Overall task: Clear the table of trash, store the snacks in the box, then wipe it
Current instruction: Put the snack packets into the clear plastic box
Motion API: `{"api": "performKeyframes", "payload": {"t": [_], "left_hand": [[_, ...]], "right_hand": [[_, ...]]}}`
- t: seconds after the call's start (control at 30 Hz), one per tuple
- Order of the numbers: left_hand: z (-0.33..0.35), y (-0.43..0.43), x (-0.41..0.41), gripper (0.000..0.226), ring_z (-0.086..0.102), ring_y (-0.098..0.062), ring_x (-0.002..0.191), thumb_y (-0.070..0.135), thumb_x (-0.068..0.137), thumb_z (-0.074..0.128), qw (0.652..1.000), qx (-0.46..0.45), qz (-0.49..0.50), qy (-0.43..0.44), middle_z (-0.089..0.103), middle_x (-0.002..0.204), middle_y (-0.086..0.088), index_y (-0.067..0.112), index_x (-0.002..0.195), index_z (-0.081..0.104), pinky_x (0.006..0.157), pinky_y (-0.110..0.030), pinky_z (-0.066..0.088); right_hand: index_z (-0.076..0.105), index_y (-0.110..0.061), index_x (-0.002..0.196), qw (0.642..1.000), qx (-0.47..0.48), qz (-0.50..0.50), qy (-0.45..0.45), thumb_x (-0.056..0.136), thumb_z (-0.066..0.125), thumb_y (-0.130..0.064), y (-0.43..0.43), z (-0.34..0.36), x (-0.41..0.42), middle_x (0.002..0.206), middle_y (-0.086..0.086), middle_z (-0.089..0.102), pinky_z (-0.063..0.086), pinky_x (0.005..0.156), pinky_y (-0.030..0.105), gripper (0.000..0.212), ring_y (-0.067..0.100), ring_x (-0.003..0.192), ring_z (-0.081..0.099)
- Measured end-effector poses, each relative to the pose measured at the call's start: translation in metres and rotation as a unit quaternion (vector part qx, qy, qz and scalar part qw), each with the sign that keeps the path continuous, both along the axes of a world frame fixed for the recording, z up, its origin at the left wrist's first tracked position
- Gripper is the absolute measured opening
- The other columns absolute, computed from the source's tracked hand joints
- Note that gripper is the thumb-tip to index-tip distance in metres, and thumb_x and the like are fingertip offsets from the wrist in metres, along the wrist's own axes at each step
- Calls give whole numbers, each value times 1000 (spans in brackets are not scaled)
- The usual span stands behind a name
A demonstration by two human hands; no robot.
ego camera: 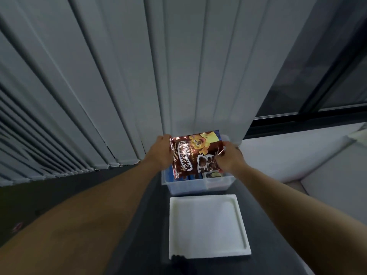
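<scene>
1. The left edge of the cereal bag point(195, 153) is being gripped by the left hand point(161, 153). The fingers are curled behind the foil and are being hidden by it.
2. The right edge of the same bag is being grasped by the right hand point(230, 157), with the fingers curled round the foil near the lower right corner.
3. The bag is being held between both hands, roughly upright and slightly tilted, with the printed side facing the camera. It is brown and glossy, with a yellow cartoon figure at the top and pictured cereal pieces lower down.
4. The bag is being held directly over the clear plastic box point(186, 185), with its lower edge at the box opening. Whether it is touching the contents cannot be told.
5. Other items are being stored inside the box. Blue shapes are showing through the left wall, and a dark packet point(213, 174) is lying below the right hand.
6. The box is being supported by the dark table point(147, 215), at its far end.
7. A white lid point(206, 225) is lying flat on the table just in front of the box, nearer the camera, with its raised rim facing up.
8. Grey vertical blinds point(119, 76) are hanging behind the table, and a dark-framed window point(327, 76) is showing to their right.
9. A pale cushioned seat point(327, 175) is standing to the right of the table.
</scene>
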State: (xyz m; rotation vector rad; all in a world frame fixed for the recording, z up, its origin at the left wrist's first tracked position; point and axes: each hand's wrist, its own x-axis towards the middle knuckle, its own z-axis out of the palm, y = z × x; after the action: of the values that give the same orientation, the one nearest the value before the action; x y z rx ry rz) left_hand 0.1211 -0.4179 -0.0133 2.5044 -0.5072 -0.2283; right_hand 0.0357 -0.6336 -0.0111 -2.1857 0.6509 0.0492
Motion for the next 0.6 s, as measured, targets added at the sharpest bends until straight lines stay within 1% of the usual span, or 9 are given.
{"api": "performKeyframes", "payload": {"t": [0.03,0.1,0.17,0.23,0.3,0.4,0.43,0.5,0.6], "left_hand": [[-5,-3,4,33,55,-24,102,15,96,58,1000,22,-3,10,49,120,-10,9,128,50,92,-40,49],[-15,-5,12,39,56,-29,109,19,95,60,997,70,-5,19,49,123,-11,11,132,48,96,-47,51],[-24,-6,18,42,54,-29,114,22,95,60,994,113,-12,10,49,124,-11,12,134,47,98,-47,50],[-32,-4,22,44,50,-28,118,25,95,58,990,136,-24,-8,49,126,-11,12,136,46,99,-46,48],[-39,-1,25,51,46,-31,126,30,96,57,986,158,-36,-32,45,137,-14,11,141,42,105,-47,45],[-51,5,28,71,23,-33,149,40,100,51,982,177,-51,-50,16,165,-15,9,157,21,120,-48,28],[-56,6,29,74,16,-31,153,43,102,47,982,175,-54,-50,7,167,-13,9,159,13,122,-48,24],[-65,5,32,76,8,-27,155,49,104,36,983,169,-52,-41,-2,169,-10,10,160,2,124,-47,20],[-77,0,31,78,-9,-21,155,55,104,22,985,165,-40,-22,-16,168,-6,11,159,-11,126,-41,8]], "right_hand": [[57,-29,103,1000,-15,17,15,94,61,-11,-2,-1,2,92,-5,63,50,63,25,21,18,86,64],[59,-32,86,996,-22,69,54,94,58,-4,-3,-5,7,85,-9,61,54,76,28,28,17,89,63],[66,-23,98,988,-22,120,92,94,58,-2,-4,-15,13,92,-5,64,52,87,30,22,21,99,63],[64,-16,119,979,-34,154,127,95,59,-6,-5,-26,18,109,4,66,48,90,29,27,24,108,62],[61,-18,128,966,-55,189,168,95,57,-8,-5,-38,24,115,7,66,47,88,28,34,23,106,61],[57,-14,128,947,-111,188,234,91,58,-14,-5,-63,36,107,9,64,49,82,29,37,24,96,60],[55,-13,130,945,-126,174,245,88,62,-18,-4,-72,40,110,8,63,50,85,31,43,25,99,60],[39,-17,143,947,-162,166,224,81,71,-35,-2,-92,48,133,11,55,50,99,42,72,31,118,56],[18,-32,152,937,-191,245,161,72,78,-51,7,-110,58,158,8,25,39,110,56,101,39,141,32]]}}
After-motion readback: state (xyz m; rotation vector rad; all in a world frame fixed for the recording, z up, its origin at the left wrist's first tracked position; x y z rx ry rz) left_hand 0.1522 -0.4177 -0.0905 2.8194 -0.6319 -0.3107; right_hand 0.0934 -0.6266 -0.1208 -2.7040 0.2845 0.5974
